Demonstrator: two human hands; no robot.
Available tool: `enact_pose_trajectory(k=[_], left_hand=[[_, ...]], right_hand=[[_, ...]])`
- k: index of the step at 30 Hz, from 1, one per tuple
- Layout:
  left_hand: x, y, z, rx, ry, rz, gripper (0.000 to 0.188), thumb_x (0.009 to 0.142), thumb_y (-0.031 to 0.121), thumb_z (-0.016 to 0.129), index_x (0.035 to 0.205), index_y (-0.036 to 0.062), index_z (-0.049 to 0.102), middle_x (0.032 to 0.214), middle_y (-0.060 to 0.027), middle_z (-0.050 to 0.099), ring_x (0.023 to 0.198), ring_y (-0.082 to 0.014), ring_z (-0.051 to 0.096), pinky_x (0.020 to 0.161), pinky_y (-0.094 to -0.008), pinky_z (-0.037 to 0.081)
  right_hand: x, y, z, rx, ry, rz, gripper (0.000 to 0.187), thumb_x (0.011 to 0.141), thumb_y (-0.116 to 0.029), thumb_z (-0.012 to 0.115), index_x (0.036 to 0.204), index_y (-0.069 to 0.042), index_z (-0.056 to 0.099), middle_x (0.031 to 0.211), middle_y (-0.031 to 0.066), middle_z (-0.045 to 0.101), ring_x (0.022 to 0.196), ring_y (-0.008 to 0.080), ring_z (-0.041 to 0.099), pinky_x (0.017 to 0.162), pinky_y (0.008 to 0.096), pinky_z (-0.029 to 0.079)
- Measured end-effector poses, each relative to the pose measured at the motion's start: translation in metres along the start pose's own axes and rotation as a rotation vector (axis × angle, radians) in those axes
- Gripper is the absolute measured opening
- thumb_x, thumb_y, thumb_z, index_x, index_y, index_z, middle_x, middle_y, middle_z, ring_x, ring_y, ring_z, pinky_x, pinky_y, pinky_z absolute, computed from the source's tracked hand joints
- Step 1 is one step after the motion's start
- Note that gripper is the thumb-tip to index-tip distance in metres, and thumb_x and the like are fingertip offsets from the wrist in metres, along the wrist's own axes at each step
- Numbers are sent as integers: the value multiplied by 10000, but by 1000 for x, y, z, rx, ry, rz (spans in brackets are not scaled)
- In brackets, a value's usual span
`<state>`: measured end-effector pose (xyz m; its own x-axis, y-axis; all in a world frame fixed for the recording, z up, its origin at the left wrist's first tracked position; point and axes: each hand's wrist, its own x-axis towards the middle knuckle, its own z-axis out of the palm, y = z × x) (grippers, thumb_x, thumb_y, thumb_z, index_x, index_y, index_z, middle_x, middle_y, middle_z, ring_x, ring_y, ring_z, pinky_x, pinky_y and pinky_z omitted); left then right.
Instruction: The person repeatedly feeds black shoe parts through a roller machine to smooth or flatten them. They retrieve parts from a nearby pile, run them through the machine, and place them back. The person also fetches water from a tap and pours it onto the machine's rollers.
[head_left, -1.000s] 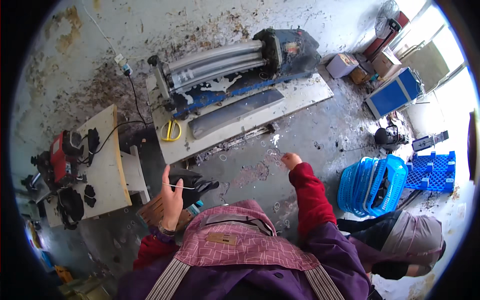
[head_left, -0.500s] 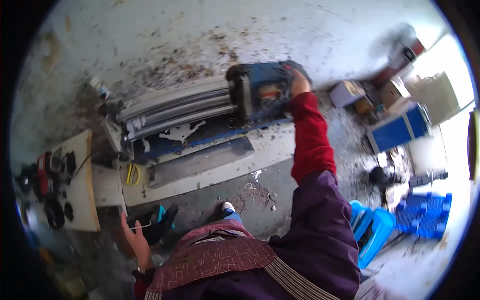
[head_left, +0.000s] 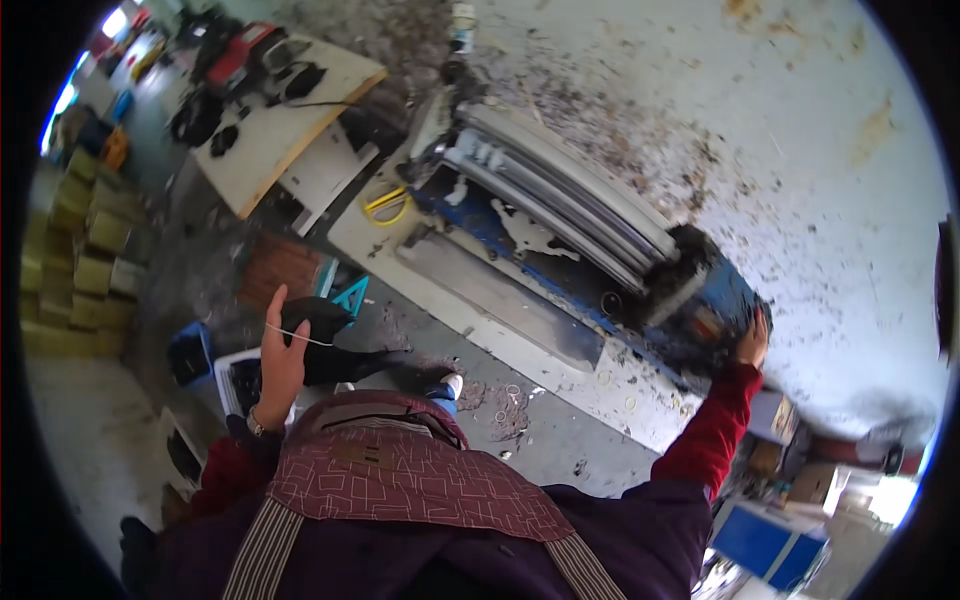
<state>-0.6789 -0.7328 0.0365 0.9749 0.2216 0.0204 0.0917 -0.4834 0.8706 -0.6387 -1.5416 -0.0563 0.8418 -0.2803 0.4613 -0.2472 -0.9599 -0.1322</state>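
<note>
- While the view tilts hard, the machine (head_left: 580, 240) lies diagonally from 11 o'clock to 4 o'clock, on a white bench (head_left: 470, 290) against the spattered wall (head_left: 800, 150).
- Right hand (head_left: 752, 340): at 3 o'clock, arm stretched out in a red sleeve (head_left: 712, 440), palm laid on the machine's blue end housing (head_left: 715, 305). Fingers look curled over its edge; whether they grip or just rest, cannot tell.
- Left hand (head_left: 281, 355): at 8 o'clock, raised, fingers loosely together and pointing up, a thin white wire (head_left: 300, 336) pinched across them. Hand is well apart from the machine.
- Machine detail: grey ribbed rollers (head_left: 560, 190) run along its top, blue frame beneath, a long grey tray (head_left: 500, 295) on the bench just in front of it.
- Yellow loop (head_left: 385, 203) lies on the bench near the machine's 11 o'clock end.
- Second table (head_left: 290, 110) at 11 o'clock carries a red-and-black tool (head_left: 235, 50) and black cables.
- Yellowish blocks (head_left: 85, 240) are stacked at 9 o'clock.
- Black shoe (head_left: 330, 345) just right of the left hand, over a dirty grey floor (head_left: 540, 430).
- Blue box (head_left: 765, 540) at 4 o'clock, below the right arm.
- Person's chest fills 6 o'clock: purple jacket, patterned maroon bib (head_left: 400, 475) with striped straps.
</note>
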Motion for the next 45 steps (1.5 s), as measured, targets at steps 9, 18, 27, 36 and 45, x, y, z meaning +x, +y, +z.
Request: enact_pose_trajectory(k=[9,18,27,36,45], left_hand=[[-35,-87,-133,36,263,-187,520,831,87,521,1303,-4,321,1301,-154,407,1192,-244,397,974,-299,297],[-37,-174,-327,161,-246,108,576,783,161,584,1294,49,344,1067,-196,559,931,-342,567,788,-363,458],[-21,-245,-455,164,-251,3,578,785,174,577,1306,102,335,919,-136,602,750,-317,596,616,-378,472],[137,-348,-509,-936,-377,-110,674,774,87,597,1353,64,253,1271,-132,422,1150,-190,405,968,-315,310],[380,-432,-457,-580,-871,-118,514,839,140,560,1284,41,323,1083,-155,558,905,-150,553,751,-272,448]], right_hand=[[2,-272,-61,539,317,240,383,871,-226,549,1158,24,506,1034,98,570,892,160,535,779,274,439],[-265,-873,3,1517,-1647,-318,798,786,-508,555,1343,-21,257,1338,140,355,1242,263,341,990,399,296],[-310,-1139,-27,1365,-2504,-424,301,784,-75,608,1067,9,547,998,61,590,902,113,544,814,251,431],[-167,-1233,25,1303,-1721,-231,257,759,-8,603,1013,14,566,877,24,605,818,103,544,752,256,447],[36,-1153,250,813,-962,-4,243,723,-134,636,900,32,612,746,32,615,667,103,541,614,265,442]])
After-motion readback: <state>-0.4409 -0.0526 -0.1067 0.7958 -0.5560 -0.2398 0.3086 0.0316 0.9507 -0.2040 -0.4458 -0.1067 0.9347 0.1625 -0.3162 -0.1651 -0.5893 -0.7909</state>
